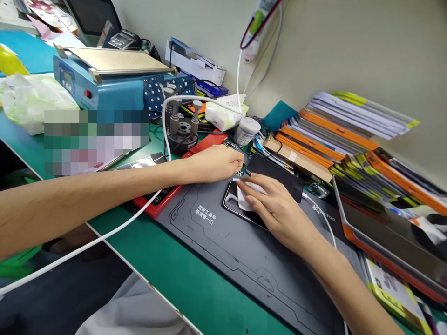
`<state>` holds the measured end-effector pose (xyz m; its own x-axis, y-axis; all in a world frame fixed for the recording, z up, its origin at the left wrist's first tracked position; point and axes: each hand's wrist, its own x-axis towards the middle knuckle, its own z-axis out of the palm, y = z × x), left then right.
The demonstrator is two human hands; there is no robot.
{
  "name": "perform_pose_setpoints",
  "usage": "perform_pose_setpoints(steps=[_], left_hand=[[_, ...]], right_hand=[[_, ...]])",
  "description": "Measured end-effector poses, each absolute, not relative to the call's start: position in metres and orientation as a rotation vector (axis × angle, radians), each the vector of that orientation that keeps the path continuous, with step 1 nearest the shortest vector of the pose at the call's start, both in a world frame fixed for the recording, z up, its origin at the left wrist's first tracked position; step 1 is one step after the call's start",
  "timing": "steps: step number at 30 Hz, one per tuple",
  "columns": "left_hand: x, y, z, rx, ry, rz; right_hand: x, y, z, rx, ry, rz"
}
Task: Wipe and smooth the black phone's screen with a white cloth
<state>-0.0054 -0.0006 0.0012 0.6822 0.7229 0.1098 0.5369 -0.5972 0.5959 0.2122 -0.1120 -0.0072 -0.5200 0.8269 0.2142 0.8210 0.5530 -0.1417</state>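
Note:
A dark phone (233,201) lies flat on a grey work mat (223,246). My right hand (275,204) lies over it, fingers stretched out and pressing a small white wipe (248,191) onto the phone. My left hand (218,163) reaches across from the left, its fingers curled closed near the phone's far end; what they grip is hidden. A black pouch (275,173) lies just behind the phone.
A white cable (104,235) runs across the green table (181,284). A red device (164,197) sits under my left forearm. A blue machine (104,79), a metal fixture (181,130), a white jar (246,131) and stacked packages (335,135) line the back.

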Motion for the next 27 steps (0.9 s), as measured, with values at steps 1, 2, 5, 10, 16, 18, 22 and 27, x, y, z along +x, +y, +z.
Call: perform_pose_setpoints(steps=[1,2,5,10,16,18,22,27], left_hand=[[-0.005,-0.001,0.001,2.365,0.978,0.465],[-0.004,-0.001,0.001,2.363,0.984,0.469],[-0.004,-0.001,0.0,2.339,0.975,0.488],[-0.003,-0.003,-0.001,2.362,0.952,0.494],[-0.003,-0.006,0.0,2.36,0.979,0.486],[-0.003,-0.005,-0.001,2.37,0.973,0.482],[-0.004,-0.003,-0.001,2.394,0.937,0.489],[-0.006,0.001,-0.001,2.401,0.919,0.458]], right_hand=[[0.212,-0.111,-0.008,-1.351,-2.541,0.029],[0.211,-0.11,-0.009,-1.327,-2.549,0.022],[0.212,-0.111,-0.012,-1.302,-2.548,0.026],[0.208,-0.113,-0.013,-1.297,-2.554,0.068],[0.212,-0.124,-0.005,-1.185,-2.639,0.118],[0.219,-0.134,-0.002,-1.185,-2.639,0.11],[0.217,-0.136,0.002,-1.159,-2.66,0.062],[0.198,-0.124,0.004,-1.181,-2.701,0.018]])
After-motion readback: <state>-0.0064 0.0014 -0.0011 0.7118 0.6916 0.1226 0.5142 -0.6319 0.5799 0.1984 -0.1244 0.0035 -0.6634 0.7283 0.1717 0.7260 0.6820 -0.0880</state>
